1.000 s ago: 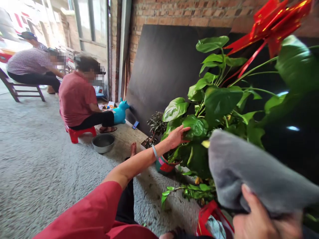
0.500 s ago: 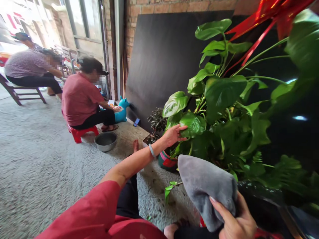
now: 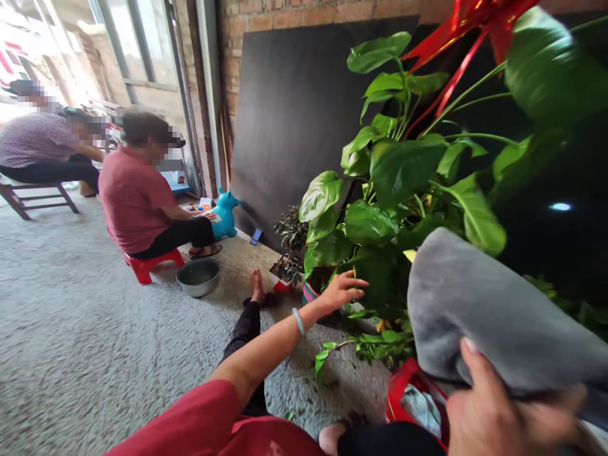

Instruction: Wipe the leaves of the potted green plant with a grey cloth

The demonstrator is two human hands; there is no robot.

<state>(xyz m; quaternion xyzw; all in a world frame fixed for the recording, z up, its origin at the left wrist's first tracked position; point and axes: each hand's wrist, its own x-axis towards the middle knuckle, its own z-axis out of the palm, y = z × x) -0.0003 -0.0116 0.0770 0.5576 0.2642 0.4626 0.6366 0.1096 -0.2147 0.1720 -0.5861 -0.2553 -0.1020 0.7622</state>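
My left hand [image 3: 342,291], with a pale bangle [image 3: 298,322] on its wrist, reaches out beside the lower leaves of a big potted plant [image 3: 373,221]. Its fingers are apart and hold nothing; whether they touch a leaf I cannot tell. At the lower right, my right hand [image 3: 498,405] grips a grey cloth [image 3: 479,304] with the thumb on top. The cloth hangs in front of the plant's right side and hides part of the foliage. Motion blurs the fingers beneath it.
A red bag [image 3: 401,386] stands below the cloth. A grey basin [image 3: 198,277] sits on the concrete floor. A person [image 3: 135,196] on a red stool [image 3: 147,265] touches a blue animal figure [image 3: 225,215]. Behind the plant leans a black board [image 3: 294,114]. A small potted plant [image 3: 291,231] stands nearby.
My left hand has come away from a broad leaf and sits lower. My right hand has raised the grey cloth and moved it right, uncovering the red bag. The view has shifted slightly.
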